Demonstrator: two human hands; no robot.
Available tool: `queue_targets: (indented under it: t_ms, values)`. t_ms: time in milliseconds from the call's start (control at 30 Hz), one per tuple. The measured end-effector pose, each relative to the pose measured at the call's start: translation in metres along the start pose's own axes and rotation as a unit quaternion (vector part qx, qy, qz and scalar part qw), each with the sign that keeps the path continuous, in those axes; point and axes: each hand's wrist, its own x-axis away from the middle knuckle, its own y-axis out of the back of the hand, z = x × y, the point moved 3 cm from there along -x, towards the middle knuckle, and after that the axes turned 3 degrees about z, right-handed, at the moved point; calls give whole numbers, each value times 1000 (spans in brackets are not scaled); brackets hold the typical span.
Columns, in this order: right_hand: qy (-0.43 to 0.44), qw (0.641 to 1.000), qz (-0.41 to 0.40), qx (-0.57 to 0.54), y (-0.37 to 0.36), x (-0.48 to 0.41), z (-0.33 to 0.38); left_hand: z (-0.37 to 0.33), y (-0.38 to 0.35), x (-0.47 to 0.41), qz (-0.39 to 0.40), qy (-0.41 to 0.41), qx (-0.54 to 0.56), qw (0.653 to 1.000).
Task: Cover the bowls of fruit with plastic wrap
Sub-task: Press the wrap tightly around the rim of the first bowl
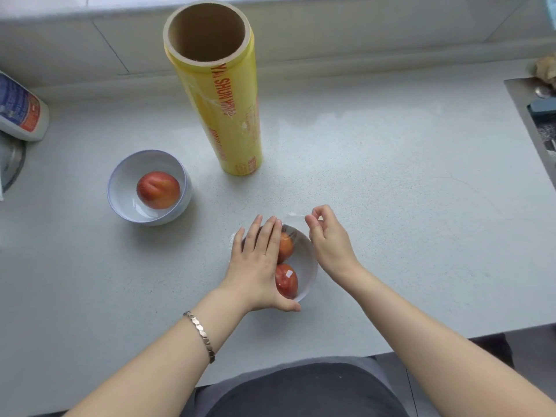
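A white bowl [307, 267] with two red-orange fruits [286, 280] stands near the counter's front edge, with clear plastic wrap [296, 216] stretched over it. My left hand [260, 263] lies flat on the wrap over the bowl's left half, fingers spread. My right hand [328, 239] pinches the wrap's loose edge at the bowl's far right rim. A second white bowl [120, 188] holding one red fruit [158, 190] stands to the left; a faint sheen lies across its top. The yellow plastic wrap roll [228, 103] stands upright behind both bowls.
A white bottle with a blue and red label [19, 111] lies at the left edge. A sink [538, 121] with utensils is at the right. The grey counter [391, 176] ends close to my body, and a raised ledge runs along the back.
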Motion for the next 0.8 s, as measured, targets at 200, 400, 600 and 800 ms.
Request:
queue_targets:
  t_ms: [200,400,600,800]
  values:
    - [46,997,-23,49,14,-5,2,-1,3,-1,-9,9,21,1000]
    - [9,997,-1,80,11,-32,-12,-1,4,-2,-30,24,46,998]
    - [-129,987,34,87,2,-50,-25,-2,4,-2,-34,51,56,997]
    - [-215,961,105,-138,19,-19,-32,-4,-2,7,-66,169,116,977]
